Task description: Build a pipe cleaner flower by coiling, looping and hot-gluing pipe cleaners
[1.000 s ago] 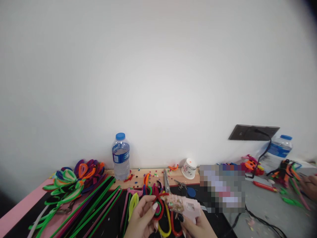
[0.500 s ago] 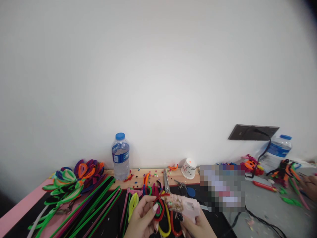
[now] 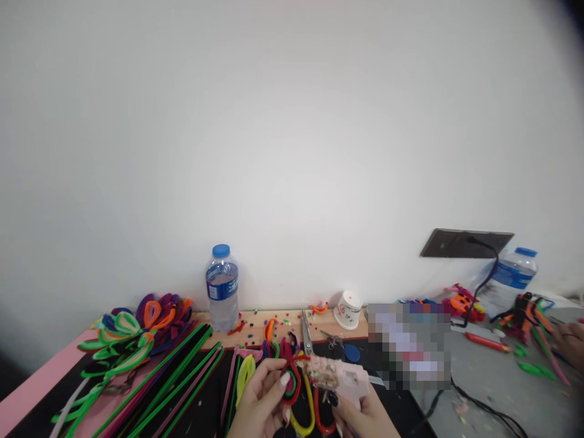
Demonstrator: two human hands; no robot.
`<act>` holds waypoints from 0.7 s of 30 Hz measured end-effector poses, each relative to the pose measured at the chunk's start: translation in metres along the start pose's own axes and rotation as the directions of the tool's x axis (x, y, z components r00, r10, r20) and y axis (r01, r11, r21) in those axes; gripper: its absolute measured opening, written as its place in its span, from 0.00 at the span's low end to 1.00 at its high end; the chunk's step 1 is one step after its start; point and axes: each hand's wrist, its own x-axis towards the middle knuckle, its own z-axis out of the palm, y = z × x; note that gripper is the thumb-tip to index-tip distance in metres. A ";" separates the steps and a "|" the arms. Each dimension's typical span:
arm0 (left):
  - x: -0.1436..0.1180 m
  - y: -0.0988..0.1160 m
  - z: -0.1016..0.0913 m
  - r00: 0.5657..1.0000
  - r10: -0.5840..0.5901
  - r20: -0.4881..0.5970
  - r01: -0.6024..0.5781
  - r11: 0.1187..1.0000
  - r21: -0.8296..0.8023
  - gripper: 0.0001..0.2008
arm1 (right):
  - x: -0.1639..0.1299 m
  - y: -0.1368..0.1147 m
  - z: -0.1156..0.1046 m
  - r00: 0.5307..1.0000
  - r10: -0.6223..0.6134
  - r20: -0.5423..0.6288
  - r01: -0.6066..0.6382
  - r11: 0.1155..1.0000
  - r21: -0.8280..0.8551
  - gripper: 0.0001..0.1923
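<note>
My left hand [image 3: 262,398] is closed in a pinch on a looped pipe cleaner piece [image 3: 289,398], red outside with green and magenta rings inside. In my right hand [image 3: 362,413] is a pale pink glue gun [image 3: 351,380], its front part covered with gold and pinkish bits. The nozzle points left, close to the top of the red loop; whether they touch I cannot tell. Between and behind my hands lie scissors [image 3: 307,337], blades toward the wall; yellow and red loops below look like their handles. Yellow pipe cleaners [image 3: 246,377] lie beside my left hand.
Left are green pipe cleaners [image 3: 176,371] and a heap of coloured loops [image 3: 132,334]. A water bottle [image 3: 222,292], paper cup [image 3: 348,310] and keys [image 3: 335,340] stand or lie behind. Black cables [image 3: 488,406] cross the grey table; another person's hand [image 3: 570,340] is far right.
Almost nothing differs. The red looped piece and the fingers of my left hand have shifted very slightly; the glue gun stays close beside it.
</note>
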 end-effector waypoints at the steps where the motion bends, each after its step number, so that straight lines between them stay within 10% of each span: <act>1: 0.000 0.001 0.000 1.000 0.000 -0.004 0.000 1.000 -0.004 0.21 | 0.000 -0.001 0.000 1.000 0.004 0.000 -0.004 1.000 0.005 0.34; 21: -0.003 0.010 0.001 0.999 -0.009 -0.050 0.007 0.999 -0.045 0.20 | -0.006 -0.013 -0.005 0.998 0.006 0.068 -0.005 1.000 -0.018 0.34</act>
